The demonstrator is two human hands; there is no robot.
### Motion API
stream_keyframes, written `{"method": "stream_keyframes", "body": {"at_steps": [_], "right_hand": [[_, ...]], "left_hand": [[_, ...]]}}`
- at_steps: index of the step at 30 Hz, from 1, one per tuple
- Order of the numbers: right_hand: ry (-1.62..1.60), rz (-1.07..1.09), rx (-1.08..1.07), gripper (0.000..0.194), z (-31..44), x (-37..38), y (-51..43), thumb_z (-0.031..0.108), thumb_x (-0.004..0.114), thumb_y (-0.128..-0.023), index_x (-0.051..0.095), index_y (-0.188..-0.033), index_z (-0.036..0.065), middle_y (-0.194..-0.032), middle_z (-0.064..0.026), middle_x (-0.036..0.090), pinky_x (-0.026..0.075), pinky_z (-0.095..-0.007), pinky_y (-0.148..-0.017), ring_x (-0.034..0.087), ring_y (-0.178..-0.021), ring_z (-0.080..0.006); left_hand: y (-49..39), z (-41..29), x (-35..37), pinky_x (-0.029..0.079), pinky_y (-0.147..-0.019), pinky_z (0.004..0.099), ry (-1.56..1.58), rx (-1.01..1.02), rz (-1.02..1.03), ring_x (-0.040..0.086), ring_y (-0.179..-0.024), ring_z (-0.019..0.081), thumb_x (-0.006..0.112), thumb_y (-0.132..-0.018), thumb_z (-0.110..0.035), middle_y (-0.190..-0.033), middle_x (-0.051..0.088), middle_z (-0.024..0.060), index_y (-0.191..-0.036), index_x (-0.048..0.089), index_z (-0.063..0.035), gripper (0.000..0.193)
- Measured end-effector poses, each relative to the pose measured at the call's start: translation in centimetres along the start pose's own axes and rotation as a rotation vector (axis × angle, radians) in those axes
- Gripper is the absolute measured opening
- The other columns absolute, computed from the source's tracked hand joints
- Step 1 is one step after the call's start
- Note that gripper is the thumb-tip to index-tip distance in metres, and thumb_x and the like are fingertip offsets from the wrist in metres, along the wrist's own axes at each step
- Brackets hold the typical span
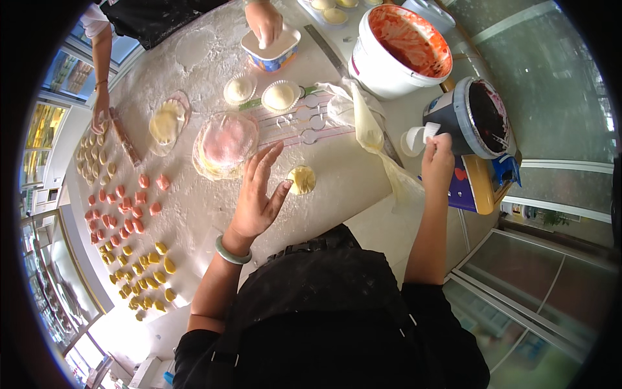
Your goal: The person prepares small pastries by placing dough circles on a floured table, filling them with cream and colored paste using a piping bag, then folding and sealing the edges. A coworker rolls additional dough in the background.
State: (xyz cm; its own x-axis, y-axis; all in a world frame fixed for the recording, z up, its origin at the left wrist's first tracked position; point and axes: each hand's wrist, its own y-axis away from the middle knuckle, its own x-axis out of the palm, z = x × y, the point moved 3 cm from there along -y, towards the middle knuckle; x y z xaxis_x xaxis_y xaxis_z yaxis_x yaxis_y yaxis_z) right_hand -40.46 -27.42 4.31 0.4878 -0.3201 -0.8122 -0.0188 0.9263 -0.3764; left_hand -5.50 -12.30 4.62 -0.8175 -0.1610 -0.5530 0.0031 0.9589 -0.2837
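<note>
My left hand (257,194), with a jade-coloured bangle on the wrist, hovers over the floured table with fingers apart and nothing in it. Just off its thumb tip lies a small yellow round (302,180), probably dough. To the hand's upper left is a stack of thin pink and yellowish dough rounds (228,141). At the right, beyond the table edge, my right hand (439,153) pinches a white fluted paper cup (431,130). A curled white paper piece (414,140) shows beside it. Two domed pale dough pieces (240,90) (281,95) sit in fluted paper cups further back.
A white bucket (384,68) with red residue and a dark bucket (444,114) stand at right. Near them lies a plastic piping bag (367,121). Pink (125,204) and yellow dough pieces (146,272) cover the left. Another person's hands touch a rolling pin (125,138) and a tub (272,61).
</note>
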Motion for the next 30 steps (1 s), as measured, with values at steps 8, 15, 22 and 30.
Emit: {"method": "stream_keyframes", "body": {"at_steps": [8,15,22,30], "right_hand": [[-1.052,1.126,-0.018,0.009,11.6,1.8,7.0,0.003,0.060,-0.100,0.053,-0.106,0.003,-0.098,-0.0018,0.059,0.048,-0.0250,-0.078,0.057,-0.088,-0.0079],[-1.248,0.971,0.446,0.006,12.7,7.2,14.0,0.008,0.055,-0.105,0.053,-0.108,0.005,-0.093,0.0022,0.057,0.044,-0.0202,-0.070,0.053,-0.079,-0.0045],[-1.030,0.335,0.333,0.016,12.6,12.8,11.6,0.011,0.065,-0.100,0.055,-0.089,0.004,-0.073,0.0047,0.053,0.038,-0.0217,-0.056,0.044,-0.064,-0.0027],[-0.806,0.352,0.344,0.018,12.6,14.5,12.5,0.017,0.064,-0.101,0.057,-0.090,0.004,-0.071,-0.0010,0.056,0.041,-0.0263,-0.053,0.048,-0.058,-0.0068]], "left_hand": [[0.6,-0.4,1.6,0.041,-0.107,0.0397,0.515,-0.148,0.179,0.055,-0.123,0.0300,0.054,-0.105,-0.022,-0.131,0.059,0.0197,-0.141,0.050,0.0013,0.043],[4.8,2.0,4.4,0.048,-0.073,0.0331,0.651,-0.589,0.180,0.057,-0.077,0.0180,0.050,-0.107,-0.021,-0.085,0.062,0.0087,-0.104,0.059,0.0010,0.024],[1.1,4.9,5.8,0.049,-0.063,0.0425,0.221,-0.451,-0.128,0.062,-0.066,0.0355,0.054,-0.102,-0.016,-0.075,0.062,0.0218,-0.104,0.057,-0.0011,0.016],[0.2,3.6,5.6,0.048,-0.094,0.0480,-0.398,-0.104,-0.309,0.060,-0.117,0.0312,0.058,-0.096,-0.015,-0.122,0.064,0.0216,-0.130,0.057,-0.0080,0.034]]}}
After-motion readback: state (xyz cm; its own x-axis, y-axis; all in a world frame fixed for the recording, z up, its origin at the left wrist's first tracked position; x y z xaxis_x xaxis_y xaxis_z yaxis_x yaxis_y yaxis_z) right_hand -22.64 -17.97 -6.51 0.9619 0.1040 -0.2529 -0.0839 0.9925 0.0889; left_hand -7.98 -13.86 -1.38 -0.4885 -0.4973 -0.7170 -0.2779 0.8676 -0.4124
